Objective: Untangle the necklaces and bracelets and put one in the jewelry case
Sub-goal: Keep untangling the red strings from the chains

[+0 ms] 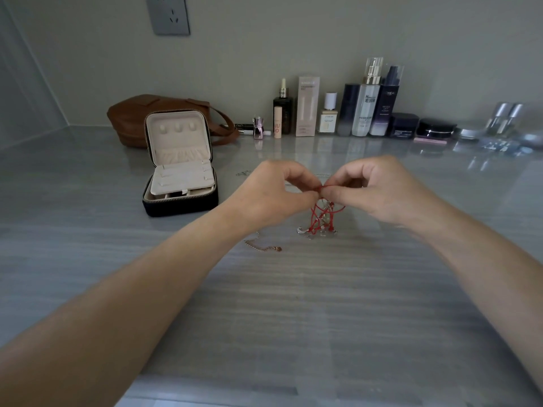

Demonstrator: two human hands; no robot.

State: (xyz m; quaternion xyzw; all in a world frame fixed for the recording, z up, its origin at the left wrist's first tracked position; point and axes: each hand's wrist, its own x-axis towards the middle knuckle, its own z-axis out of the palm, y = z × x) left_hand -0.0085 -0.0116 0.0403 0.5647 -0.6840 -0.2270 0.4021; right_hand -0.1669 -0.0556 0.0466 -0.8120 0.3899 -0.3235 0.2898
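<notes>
Two bare forearms (132, 289) reach in from the bottom corners over the grey streaked tabletop (293, 304) and meet at mid-frame.

The left hand (273, 195) and the right hand (379, 189) are nearly touching at the fingertips. Each has its fingers curled and pinches, between thumb and forefinger, the top strand of a red cord tangle (323, 215). The tangle hangs from the pinch. Its lower end, mixed with silvery beads or charms, touches the tabletop just below the hands. How the cords cross inside it is too fine to tell.

A gold chain (264, 247) lies loose on the tabletop near the left wrist, just left of the tangle and apart from it.

The jewelry case (180, 171), dark outside with a pale lining, stands open to the left of the left hand. Its lid is upright, and a pale insert panel lies tilted over the compartments of the base. No jewelry can be made out inside it.

Behind the case, against the wall, sits a brown leather bag (132, 118). To its right a row of cosmetic bottles (367, 107) and dark jars (404, 126) lines the back of the tabletop, well behind the hands. A grey wall socket (168, 14) is mounted above the bag.
</notes>
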